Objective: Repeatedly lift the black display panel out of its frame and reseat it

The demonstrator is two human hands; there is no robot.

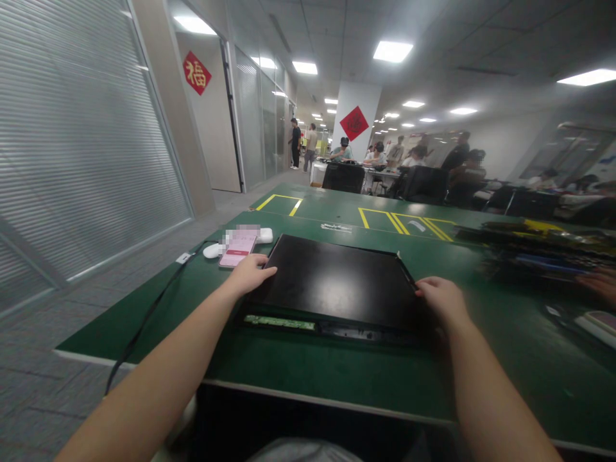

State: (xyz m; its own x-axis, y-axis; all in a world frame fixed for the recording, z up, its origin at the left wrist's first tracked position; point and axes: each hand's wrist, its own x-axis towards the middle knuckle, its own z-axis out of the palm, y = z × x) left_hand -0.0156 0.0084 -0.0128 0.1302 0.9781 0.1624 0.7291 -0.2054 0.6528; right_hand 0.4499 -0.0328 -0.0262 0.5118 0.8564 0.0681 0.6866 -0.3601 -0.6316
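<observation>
Black display panel (332, 276) lies face up on the green table (337, 378), right in front of the person, a ceiling glow spread across its glossy middle. At its left edge, it's the left hand (251, 273): thumb and forefinger parted, touching the side, though whether they truly grip I can't tell. Over on the right edge, the right hand (440, 298) has its fingers curled in, thumb and fingertips closed on the rim. Along the near side runs a green circuit strip (279, 322). Just beyond the left hand, a pink-screened phone (235, 251) sits between two white objects (212, 251), with a black cable (149, 314) trailing off the table's edge. Farther out, yellow tape outlines (394, 223) mark the far side; out right, a dark pile (539, 250) blurs, another person's hand (599, 280) near it.
</observation>
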